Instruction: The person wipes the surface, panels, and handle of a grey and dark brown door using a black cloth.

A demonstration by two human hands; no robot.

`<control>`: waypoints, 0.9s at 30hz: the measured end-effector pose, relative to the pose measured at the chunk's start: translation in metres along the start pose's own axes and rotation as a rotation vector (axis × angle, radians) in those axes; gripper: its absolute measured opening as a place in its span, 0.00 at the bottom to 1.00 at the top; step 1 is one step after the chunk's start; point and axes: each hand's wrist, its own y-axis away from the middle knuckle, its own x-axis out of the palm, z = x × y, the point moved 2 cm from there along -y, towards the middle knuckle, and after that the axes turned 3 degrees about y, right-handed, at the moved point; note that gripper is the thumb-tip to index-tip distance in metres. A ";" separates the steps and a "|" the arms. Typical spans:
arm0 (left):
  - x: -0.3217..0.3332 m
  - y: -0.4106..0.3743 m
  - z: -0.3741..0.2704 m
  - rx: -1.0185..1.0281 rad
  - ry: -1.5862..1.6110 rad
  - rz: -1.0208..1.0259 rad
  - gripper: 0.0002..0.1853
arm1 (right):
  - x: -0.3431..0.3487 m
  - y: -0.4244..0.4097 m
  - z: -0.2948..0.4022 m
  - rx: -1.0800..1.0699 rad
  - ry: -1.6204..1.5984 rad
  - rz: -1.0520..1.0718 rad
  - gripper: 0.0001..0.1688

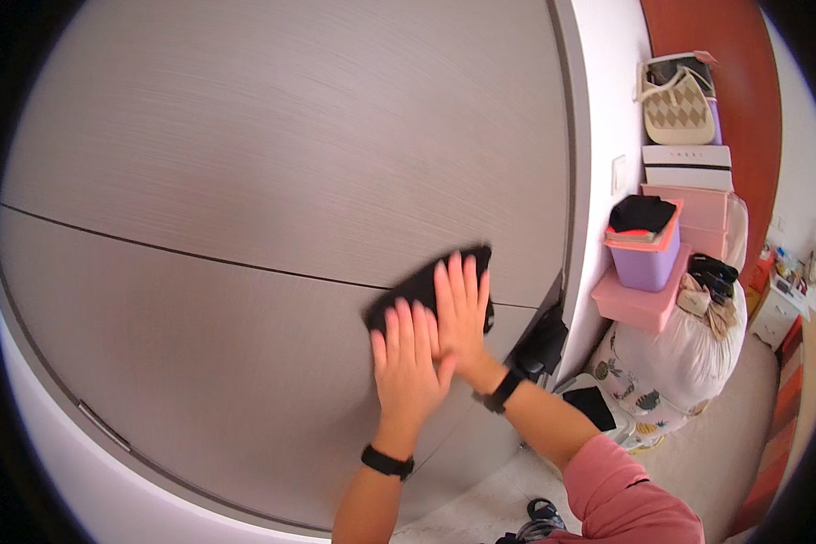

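Observation:
A folded black cloth (416, 280) lies flat against a large grey panel door (279, 170), across its thin dark horizontal seam. Both hands press the cloth to this surface with fingers stretched out. My left hand (408, 367) covers its lower left part, with only the fingers over the cloth. Higher up and to the right, my right hand (461, 309) lies on the cloth, its thumb hidden behind the left hand. The two hands touch or overlap slightly. Each wrist wears a black band.
Right of the door frame, a white wall carries a switch (619, 175). Along it stand stacked pink boxes (636, 299), a purple bin (646, 262), a checked handbag (680, 112) and a bulky white sack (680, 353). A black bag (544, 343) hangs near the door's edge.

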 end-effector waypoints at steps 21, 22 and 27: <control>0.010 0.031 0.007 -0.128 -0.122 -0.071 0.41 | 0.008 0.026 0.027 -0.045 -0.088 0.107 0.28; 0.030 0.068 0.008 -0.134 -0.123 -0.055 0.42 | 0.011 0.064 0.021 -0.048 -0.092 0.213 0.28; 0.036 0.103 -0.002 -0.207 0.106 0.158 0.44 | 0.006 0.124 0.000 -0.106 -0.106 0.330 0.27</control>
